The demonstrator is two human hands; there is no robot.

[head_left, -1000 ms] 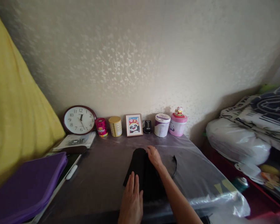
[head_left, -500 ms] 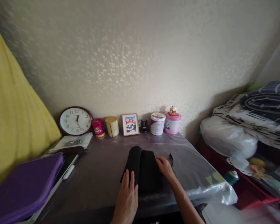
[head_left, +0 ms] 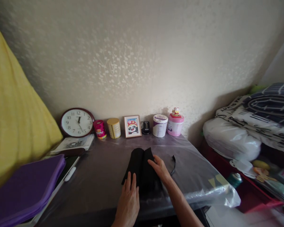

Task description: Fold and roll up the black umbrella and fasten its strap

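Two hands [head_left: 128, 201] on one black bundle [head_left: 145, 176]; four canisters [head_left: 114, 129]

This looks like a room in a home: leafy patterned wallpaper [head_left: 120, 66] backs a table [head_left: 104, 170] under a shiny plastic cover [head_left: 196, 195]. Along the table's far edge stand a framed panda picture [head_left: 133, 126] and a pink tub [head_left: 176, 126] topped by a small figurine [head_left: 175, 111]. A round clock [head_left: 77, 122] is at the far left corner, near a yellow curtain [head_left: 14, 126]. Beyond the right edge, in dimmer light, is a pile of what seems folded bedding [head_left: 272, 102].
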